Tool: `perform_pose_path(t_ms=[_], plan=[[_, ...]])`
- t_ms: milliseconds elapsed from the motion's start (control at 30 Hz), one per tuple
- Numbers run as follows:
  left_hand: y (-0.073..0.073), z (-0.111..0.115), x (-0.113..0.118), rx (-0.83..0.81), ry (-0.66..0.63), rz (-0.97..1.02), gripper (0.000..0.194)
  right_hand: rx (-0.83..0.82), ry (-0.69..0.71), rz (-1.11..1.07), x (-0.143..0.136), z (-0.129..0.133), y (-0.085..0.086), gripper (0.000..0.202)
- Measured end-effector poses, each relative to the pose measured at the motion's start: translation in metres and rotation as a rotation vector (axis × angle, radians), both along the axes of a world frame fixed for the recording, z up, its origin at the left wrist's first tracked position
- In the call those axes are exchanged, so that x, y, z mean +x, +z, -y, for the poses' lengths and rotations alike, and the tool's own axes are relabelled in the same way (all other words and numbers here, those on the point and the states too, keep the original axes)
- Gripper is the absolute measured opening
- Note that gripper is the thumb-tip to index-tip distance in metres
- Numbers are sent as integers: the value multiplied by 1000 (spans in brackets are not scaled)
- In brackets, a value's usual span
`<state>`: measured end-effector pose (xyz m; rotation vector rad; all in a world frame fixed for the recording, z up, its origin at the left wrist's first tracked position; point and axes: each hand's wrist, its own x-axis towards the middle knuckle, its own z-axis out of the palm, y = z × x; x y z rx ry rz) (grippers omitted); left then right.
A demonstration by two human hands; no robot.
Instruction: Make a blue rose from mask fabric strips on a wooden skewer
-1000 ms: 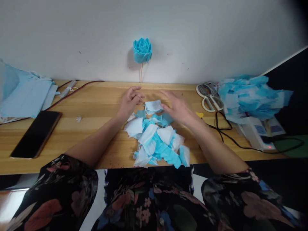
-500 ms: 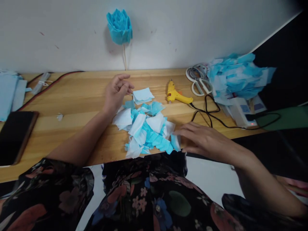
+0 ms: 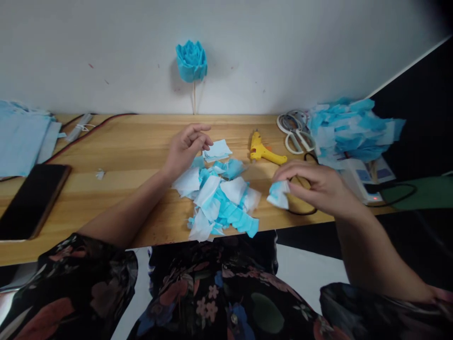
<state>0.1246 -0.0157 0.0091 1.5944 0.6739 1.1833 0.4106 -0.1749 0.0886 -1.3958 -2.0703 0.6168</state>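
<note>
My right hand (image 3: 311,184) pinches a small blue-and-white fabric piece (image 3: 279,194), held to the right of a loose pile of similar blue and white pieces (image 3: 219,200). My left hand (image 3: 189,146) is at the pile's far left, fingers loosely curled and apart with nothing seen in them. Its fingertips are close to a small stack of pale blue squares (image 3: 217,150). Beyond the right hand lies a yellow glue gun (image 3: 265,150). A blue flower on a thin stick (image 3: 192,62) stands against the wall.
White-handled scissors (image 3: 299,140) lie near a heap of blue pieces (image 3: 354,127) and a white power strip (image 3: 364,182) at right. At left are a phone (image 3: 33,200), a stack of pale blue sheets (image 3: 23,137), and a clear narrow packet (image 3: 79,127). Dark cords cross the table.
My right hand has picked up one fabric piece from the pile's right edge and moved it up and to the right. The left hand holds about the same pose. The view has shifted slightly.
</note>
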Motion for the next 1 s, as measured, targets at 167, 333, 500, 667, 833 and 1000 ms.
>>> perform_pose_path(t_ms=[167, 333, 500, 667, 833, 1000], plan=[[3, 3, -3, -43, -86, -19, 41, 10, -231, -223, -37, -60, -10, 23], [3, 2, -4, -96, -226, -7, 68, -9, -236, -434, -78, -116, -36, 28], [-4, -4, 0, -225, -132, 8, 58, -3, -247, -500, -97, -136, -53, 26], [-6, -8, 0, -315, 33, 46, 41, -44, -249, -558, -102, -132, -64, 26], [-6, -7, 1, -296, 58, 15, 38, -100, -206, -637, -97, -128, -70, 40], [-6, -1, 1, -163, 17, -75, 34, -52, -217, -546, -96, -126, -69, 52]])
